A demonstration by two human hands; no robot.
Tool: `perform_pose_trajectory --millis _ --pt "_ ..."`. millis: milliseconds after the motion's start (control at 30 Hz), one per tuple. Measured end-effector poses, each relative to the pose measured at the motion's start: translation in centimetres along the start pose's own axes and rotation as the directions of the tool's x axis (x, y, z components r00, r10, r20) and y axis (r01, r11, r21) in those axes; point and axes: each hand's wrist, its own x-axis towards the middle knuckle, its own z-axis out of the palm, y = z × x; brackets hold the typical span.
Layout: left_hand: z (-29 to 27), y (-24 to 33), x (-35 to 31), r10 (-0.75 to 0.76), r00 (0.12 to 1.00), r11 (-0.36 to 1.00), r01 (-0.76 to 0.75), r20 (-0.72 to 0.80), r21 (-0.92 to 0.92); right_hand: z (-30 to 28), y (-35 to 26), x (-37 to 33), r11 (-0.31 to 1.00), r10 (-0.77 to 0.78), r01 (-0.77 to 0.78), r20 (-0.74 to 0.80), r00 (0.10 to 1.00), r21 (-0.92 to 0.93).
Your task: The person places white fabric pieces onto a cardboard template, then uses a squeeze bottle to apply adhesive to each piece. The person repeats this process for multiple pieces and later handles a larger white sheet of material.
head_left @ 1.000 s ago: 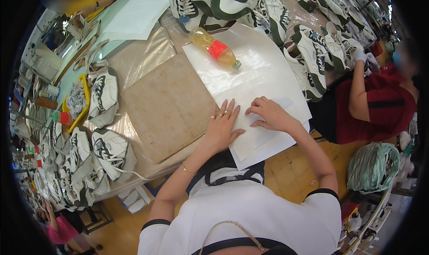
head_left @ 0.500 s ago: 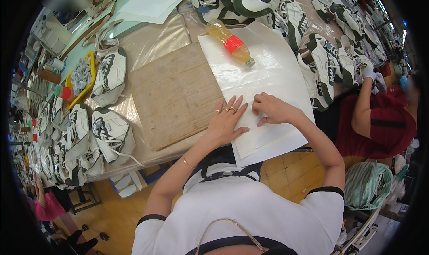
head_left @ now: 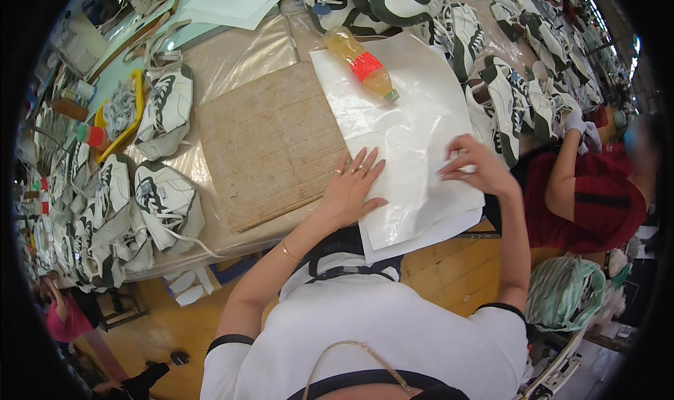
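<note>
on the plastic-covered worktop (head_left: 246, 49), white sheets (head_left: 400, 119) lie beside a brown board (head_left: 270, 147). a thin pale piece (head_left: 432, 181) seems partly lifted off them, its edge pinched in the right hand (head_left: 484, 165); a light, even pull should avoid creases. the left hand (head_left: 352, 189) is spread flat on the white sheets, and steady pressure there should stop slipping.

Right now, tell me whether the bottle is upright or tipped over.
Tipped over: the bottle lies on its side, mostly on the white sheet, with its green cap toward the wearer's side.
</note>
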Motion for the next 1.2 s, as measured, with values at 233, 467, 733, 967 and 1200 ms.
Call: perform_pose_trajectory --millis 233,467,733,967,1200 --pt "0.5 0.0 0.0 -0.005 1.000 1.000 0.005 -0.016 0.005 -7.2 0.7 -10.1 0.985 -0.030 0.147 -0.751 0.660 0.090" --pt "0.6 -0.2 0.1 -0.043 0.999 0.993 0.040 -0.025 -0.112 -9.0 -1.9 -7.4 0.673 -0.057 0.638 -0.834 0.549 0.374" --pt "-1.2 0.7 0.0 -0.034 0.995 0.924 -0.003 -0.091 -0.383 -9.5 -5.3 -1.1 0.860 -0.234 0.506 -0.830 0.506 0.066" --pt "-5.1 -1.7 -3.0 -0.091 0.988 -0.362 0.086 0.128 -0.928 0.8 -8.2 7.9 0.543 -0.309 0.565 -0.477 0.823 0.622" --pt "-9.8 -6.0 -10.7 -0.517 0.856 0.026 0.024 0.008 -0.999 8.8 -4.9 11.6 0.183 -0.166 0.049 -0.018 0.986 0.982"
